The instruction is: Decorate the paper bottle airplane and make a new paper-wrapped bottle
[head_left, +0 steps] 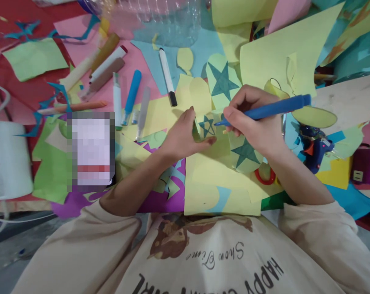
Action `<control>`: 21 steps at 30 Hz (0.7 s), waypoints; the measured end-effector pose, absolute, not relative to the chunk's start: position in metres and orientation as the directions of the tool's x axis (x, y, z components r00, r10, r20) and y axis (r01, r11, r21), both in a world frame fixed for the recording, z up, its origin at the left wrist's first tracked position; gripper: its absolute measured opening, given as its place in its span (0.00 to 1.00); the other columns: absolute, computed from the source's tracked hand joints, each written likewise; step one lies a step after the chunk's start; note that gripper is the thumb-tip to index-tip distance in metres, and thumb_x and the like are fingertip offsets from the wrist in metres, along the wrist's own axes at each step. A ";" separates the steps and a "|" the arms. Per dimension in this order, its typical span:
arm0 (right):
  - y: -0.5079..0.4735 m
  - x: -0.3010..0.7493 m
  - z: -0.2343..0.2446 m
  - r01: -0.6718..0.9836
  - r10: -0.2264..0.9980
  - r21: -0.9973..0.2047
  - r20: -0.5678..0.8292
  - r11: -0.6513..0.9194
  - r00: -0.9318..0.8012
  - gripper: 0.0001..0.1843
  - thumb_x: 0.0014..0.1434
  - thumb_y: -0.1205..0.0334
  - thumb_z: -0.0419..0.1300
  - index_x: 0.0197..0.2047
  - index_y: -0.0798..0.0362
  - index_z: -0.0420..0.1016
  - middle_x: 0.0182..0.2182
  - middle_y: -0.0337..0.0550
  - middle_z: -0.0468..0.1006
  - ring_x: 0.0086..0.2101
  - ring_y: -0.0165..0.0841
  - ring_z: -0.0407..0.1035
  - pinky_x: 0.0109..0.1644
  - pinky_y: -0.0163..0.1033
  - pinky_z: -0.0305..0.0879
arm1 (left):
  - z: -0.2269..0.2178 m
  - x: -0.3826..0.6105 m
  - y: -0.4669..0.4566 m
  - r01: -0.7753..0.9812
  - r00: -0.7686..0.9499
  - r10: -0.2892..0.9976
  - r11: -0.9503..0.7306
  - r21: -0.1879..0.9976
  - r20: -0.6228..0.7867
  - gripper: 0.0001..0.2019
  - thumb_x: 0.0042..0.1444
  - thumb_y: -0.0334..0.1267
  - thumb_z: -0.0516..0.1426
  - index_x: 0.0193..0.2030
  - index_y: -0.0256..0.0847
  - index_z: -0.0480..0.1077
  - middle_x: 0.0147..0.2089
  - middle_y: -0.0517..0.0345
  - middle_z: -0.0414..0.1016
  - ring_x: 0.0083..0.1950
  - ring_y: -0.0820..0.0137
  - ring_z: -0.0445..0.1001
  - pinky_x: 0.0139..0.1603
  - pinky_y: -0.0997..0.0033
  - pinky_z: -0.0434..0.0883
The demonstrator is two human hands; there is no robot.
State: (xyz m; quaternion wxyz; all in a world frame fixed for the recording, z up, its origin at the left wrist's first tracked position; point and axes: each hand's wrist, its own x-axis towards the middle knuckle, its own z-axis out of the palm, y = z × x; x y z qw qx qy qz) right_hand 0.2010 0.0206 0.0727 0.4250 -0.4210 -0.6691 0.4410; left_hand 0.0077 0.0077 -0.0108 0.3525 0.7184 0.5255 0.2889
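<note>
A yellow sheet (pixel 215 192) lies under both wrists, on the body side of the hands. Under the right wrist rests 1 star cut-out (pixel 245 153), and a larger star cut-out (pixel 222 79) lies just beyond the right knuckles.

The right hand (pixel 252 118) is curled in a writing grip around a blue marker (pixel 273 108), palm down, forearm coming in from the person's right. The marker's long axis runs almost level: its cap end sticks out well past the hand on the outer side, and its tip points inward toward the left hand (pixel 181 136).

The left hand, its thumb side up, pinches a small yellow star piece (pixel 207 126) between thumb and fingers and holds it tilted up off the sheet. That piece sits between the 2 hands, touching the left fingertips and just inward of the right ones, with the marker tip at its near edge (actual contact is too fine to tell). A glue gun (pixel 313 149) lies outward of the right forearm.
</note>
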 end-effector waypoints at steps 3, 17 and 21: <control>0.020 0.199 0.069 0.254 0.929 -0.924 0.202 0.286 -0.311 0.22 0.61 0.63 0.64 0.22 0.49 0.55 0.18 0.31 0.61 0.20 0.25 0.59 0.25 0.36 0.60 | -0.012 0.007 0.008 0.547 0.274 0.960 -0.199 0.813 0.051 0.32 0.42 0.54 0.69 0.49 0.43 0.64 0.45 0.51 0.74 0.48 0.48 0.77 0.46 0.46 0.77; 0.019 0.197 0.061 0.366 0.898 -0.854 0.225 0.369 -0.379 0.22 0.60 0.63 0.60 0.22 0.48 0.51 0.18 0.31 0.57 0.22 0.25 0.51 0.26 0.36 0.54 | -0.012 0.008 0.006 0.515 0.269 0.963 -0.170 0.840 0.030 0.32 0.42 0.53 0.70 0.50 0.44 0.63 0.44 0.53 0.71 0.48 0.51 0.75 0.49 0.45 0.74; 0.019 0.198 0.060 0.363 0.907 -0.862 0.223 0.354 -0.356 0.23 0.61 0.63 0.62 0.22 0.48 0.51 0.18 0.31 0.56 0.22 0.25 0.52 0.26 0.36 0.56 | -0.010 0.008 0.007 0.550 0.263 0.965 -0.146 0.822 -0.004 0.34 0.42 0.55 0.70 0.51 0.43 0.62 0.45 0.50 0.71 0.49 0.49 0.75 0.49 0.45 0.74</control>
